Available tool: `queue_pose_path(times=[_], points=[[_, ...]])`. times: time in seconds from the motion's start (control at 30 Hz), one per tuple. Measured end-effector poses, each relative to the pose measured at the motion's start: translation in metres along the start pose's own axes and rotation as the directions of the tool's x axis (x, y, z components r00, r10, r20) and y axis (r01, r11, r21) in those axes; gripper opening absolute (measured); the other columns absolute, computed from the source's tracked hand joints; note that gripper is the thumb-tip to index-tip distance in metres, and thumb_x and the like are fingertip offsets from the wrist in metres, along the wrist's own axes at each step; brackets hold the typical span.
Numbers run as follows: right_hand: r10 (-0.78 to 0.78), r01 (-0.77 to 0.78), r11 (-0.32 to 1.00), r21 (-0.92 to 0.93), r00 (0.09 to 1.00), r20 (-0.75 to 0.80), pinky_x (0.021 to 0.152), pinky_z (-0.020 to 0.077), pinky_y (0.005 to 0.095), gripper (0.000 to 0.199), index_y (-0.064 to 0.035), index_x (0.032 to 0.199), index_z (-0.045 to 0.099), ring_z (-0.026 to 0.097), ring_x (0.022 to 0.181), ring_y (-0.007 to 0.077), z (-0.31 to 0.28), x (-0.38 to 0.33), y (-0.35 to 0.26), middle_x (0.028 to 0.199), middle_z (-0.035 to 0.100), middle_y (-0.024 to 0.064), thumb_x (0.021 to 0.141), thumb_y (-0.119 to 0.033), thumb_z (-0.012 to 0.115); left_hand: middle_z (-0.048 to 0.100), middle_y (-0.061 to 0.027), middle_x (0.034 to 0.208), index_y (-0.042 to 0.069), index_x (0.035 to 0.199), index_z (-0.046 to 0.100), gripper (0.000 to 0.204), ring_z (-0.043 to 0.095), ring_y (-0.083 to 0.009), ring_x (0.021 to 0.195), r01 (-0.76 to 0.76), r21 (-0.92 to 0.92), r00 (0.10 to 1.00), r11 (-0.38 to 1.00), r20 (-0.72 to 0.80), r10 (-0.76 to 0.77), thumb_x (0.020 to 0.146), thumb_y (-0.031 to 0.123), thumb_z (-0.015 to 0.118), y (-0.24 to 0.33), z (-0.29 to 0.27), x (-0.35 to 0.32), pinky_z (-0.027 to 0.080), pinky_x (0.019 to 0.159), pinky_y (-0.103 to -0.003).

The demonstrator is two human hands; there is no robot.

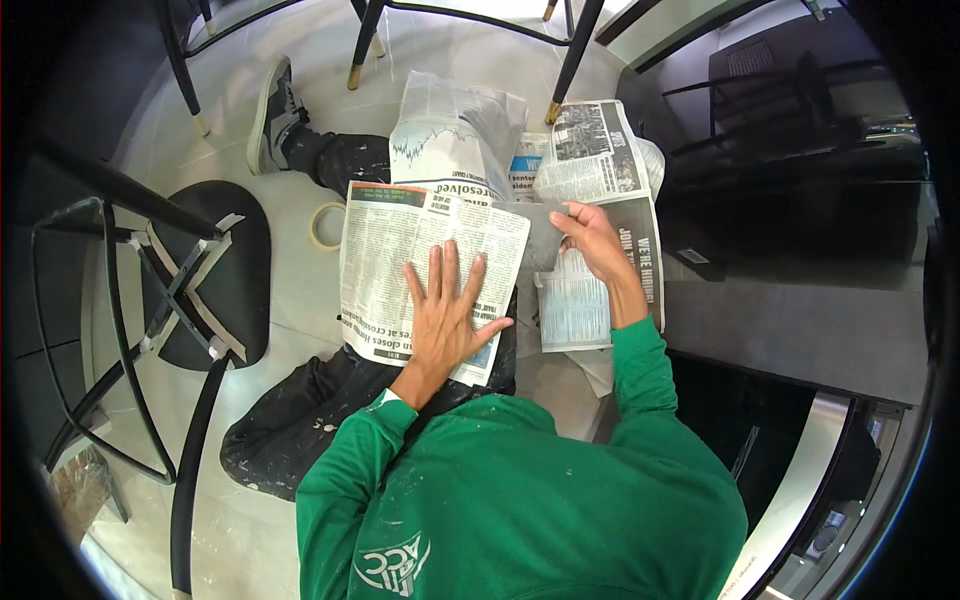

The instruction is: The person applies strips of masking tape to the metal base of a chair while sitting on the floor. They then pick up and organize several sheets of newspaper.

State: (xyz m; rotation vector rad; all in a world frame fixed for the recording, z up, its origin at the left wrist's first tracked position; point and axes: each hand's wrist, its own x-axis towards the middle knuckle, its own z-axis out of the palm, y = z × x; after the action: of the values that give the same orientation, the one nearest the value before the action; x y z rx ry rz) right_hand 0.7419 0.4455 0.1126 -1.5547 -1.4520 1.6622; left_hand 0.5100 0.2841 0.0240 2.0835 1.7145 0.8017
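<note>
My left hand (pixel 445 315) lies flat with spread fingers on a folded newspaper sheet (pixel 385 255) across my lap. To its right, my right hand (pixel 597 245) pinches the edge of a thin grey flat piece (pixel 541 236) between thumb and fingers. The left part of that piece goes under the newspaper's right edge, so its full shape is hidden. Another newspaper page (pixel 600 150) spreads out beyond and beneath my right hand. A further newspaper section, partly under clear plastic film (pixel 465 100), sits just past the sheet on my lap.
A roll of masking tape (pixel 314 228) rests on the tiled floor left of the newspaper. An overturned black stool (pixel 255 270) is at the left. Black chair legs (pixel 367 45) stand at the far side. Glossy dark cabinet panels (pixel 800 200) close off the right.
</note>
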Motion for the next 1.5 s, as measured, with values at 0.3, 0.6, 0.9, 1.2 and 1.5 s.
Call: queue_pose_path(times=[0.3,0.6,0.9,1.2,1.5], points=[[0.025,-0.023,1.0,-0.015,0.988,0.151,0.063,0.0495,0.0233,0.023,-0.001,0.109,0.072,0.061,0.073,0.0058,0.02,0.014,0.002,0.091,0.072,0.0008,0.099,-0.021,0.067,0.015,-0.0319,0.165,0.013,0.162,0.026,0.107,0.011,-0.0492,0.154,-0.005,-0.002,1.0,1.0,0.003,0.005,0.082,0.078,0.058,0.0,-0.001,0.001,0.006,0.115,-0.075],[0.049,-0.009,0.98,-0.2,0.979,0.199,0.063,0.0458,0.0223,0.022,-0.0013,0.103,0.072,0.059,0.071,0.005,0.029,0.022,-0.01,0.085,0.07,-0.001,0.099,-0.022,0.068,0.015,-0.0328,0.164,0.012,0.161,0.029,0.106,0.011,-0.0507,0.153,-0.002,-0.017,1.0,1.0,0.012,0.002,0.082,0.076,0.06,-0.001,-0.004,0.0,0.006,0.115,-0.075],[-0.051,0.057,0.993,-0.107,0.997,0.049,0.064,0.0476,0.0221,0.023,-0.0019,0.108,0.073,0.061,0.074,0.0056,0.023,0.037,-0.018,0.09,0.072,0.0008,0.099,-0.023,0.068,0.014,-0.0329,0.164,0.014,0.162,0.025,0.107,0.012,-0.0511,0.153,-0.03,0.0,1.0,1.0,0.009,0.03,0.082,0.076,0.059,0.001,-0.003,0.0,0.005,0.115,-0.075],[-0.168,0.295,0.924,0.243,0.885,-0.434,0.061,0.0493,0.0249,0.029,-0.001,0.116,0.069,0.056,0.069,0.0062,0.012,0.076,-0.003,0.085,0.066,-0.0026,0.096,-0.021,0.071,0.015,-0.0333,0.164,0.01,0.161,0.027,0.108,0.013,-0.0518,0.153,-0.001,-0.021,1.0,1.0,0.021,0.001,0.082,0.076,0.061,0.003,-0.013,0.003,0.006,0.116,-0.074],[-0.03,0.135,0.981,0.139,0.814,-0.58,0.097,0.0509,0.0521,0.045,-0.0101,0.148,0.05,0.059,0.12,0.0357,-0.093,0.073,0.152,0.14,0.057,0.0132,0.104,-0.021,0.053,0.021,-0.0309,0.163,0.002,0.159,0.026,0.104,0.021,-0.0482,0.151,0.533,-0.351,0.757,0.77,-0.208,-0.619,0.085,0.054,0.075,-0.076,-0.053,-0.048,0.016,0.119,-0.066]])
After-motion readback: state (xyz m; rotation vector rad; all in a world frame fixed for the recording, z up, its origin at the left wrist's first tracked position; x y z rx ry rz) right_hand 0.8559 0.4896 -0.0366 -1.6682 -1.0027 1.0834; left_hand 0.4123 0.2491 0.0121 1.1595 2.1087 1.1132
